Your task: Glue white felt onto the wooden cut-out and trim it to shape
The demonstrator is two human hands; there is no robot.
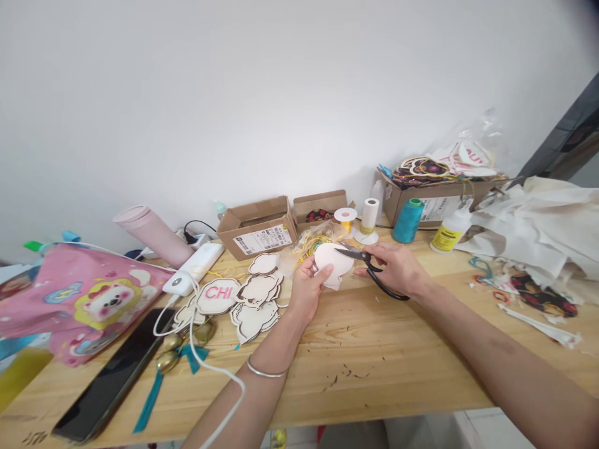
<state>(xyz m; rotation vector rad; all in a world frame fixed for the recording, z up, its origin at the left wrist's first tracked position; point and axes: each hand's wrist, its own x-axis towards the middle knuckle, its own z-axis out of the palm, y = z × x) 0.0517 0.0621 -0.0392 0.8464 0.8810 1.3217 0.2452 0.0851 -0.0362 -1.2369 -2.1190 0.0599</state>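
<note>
The left hand (pixel 309 282) pinches a white cutout (pixel 333 267); the right hand (pixel 397 267) grips scissors (pixel 363 255) at its two-o'clock side. Cutting appears unfinished; shaped pieces (pixel 257 289) lie toward nine o'clock.

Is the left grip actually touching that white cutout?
Touching. The head view shows the left grip holding the white cutout, thumb lying over its face.

Scissors (pixel 388 285) overlap a single cutout (pixel 344 271) above the workbench (pixel 397 362) at center of the frame, right of a pile of cutouts (pixel 257 290). At lower left, a phone (pixel 112 377) lies beside a pouch (pixel 88 287). Upper center, two boxes (pixel 255 234) stand before the wall (pixel 281 93). At right, a bottle (pixel 452 231) sits in front of a filled carton (pixel 435 209), with cloth (pixel 538 218) at the edge.
</note>
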